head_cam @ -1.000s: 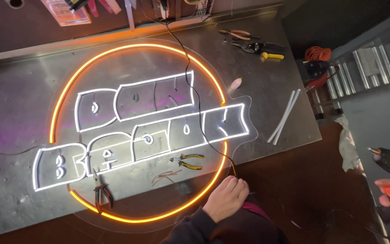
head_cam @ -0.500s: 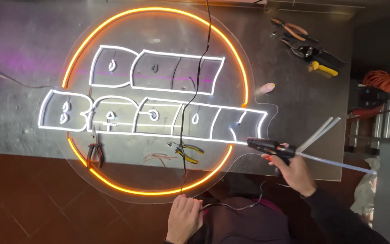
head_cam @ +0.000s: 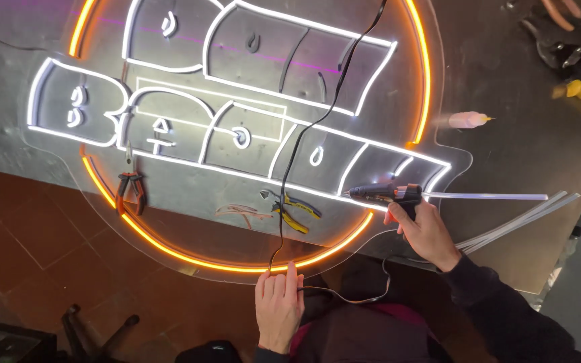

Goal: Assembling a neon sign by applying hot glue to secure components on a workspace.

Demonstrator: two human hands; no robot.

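Note:
A lit neon sign (head_cam: 237,134) lies on a grey metal table (head_cam: 519,154): white outlined letters inside an orange ring, on a clear acrylic backing. My right hand (head_cam: 425,228) grips a black hot glue gun (head_cam: 384,194) with a clear glue stick out the back; its nozzle points left at the white tubing near the ring's lower right. My left hand (head_cam: 278,306) rests on the sign's near edge, fingers on a black cable (head_cam: 304,141) that runs up across the sign.
Red-handled pliers (head_cam: 131,185) and yellow-handled cutters (head_cam: 294,208) lie on the sign's lower part. Clear glue sticks (head_cam: 526,218) lie at the right. A pale tube (head_cam: 469,119) and more hand tools (head_cam: 573,60) sit at the upper right. Brown tiled floor lies below the table edge.
The view has closed in on the sign's lower half. My right hand brought the glue gun from the far right over to the sign's lower right. My left hand stays at the near edge.

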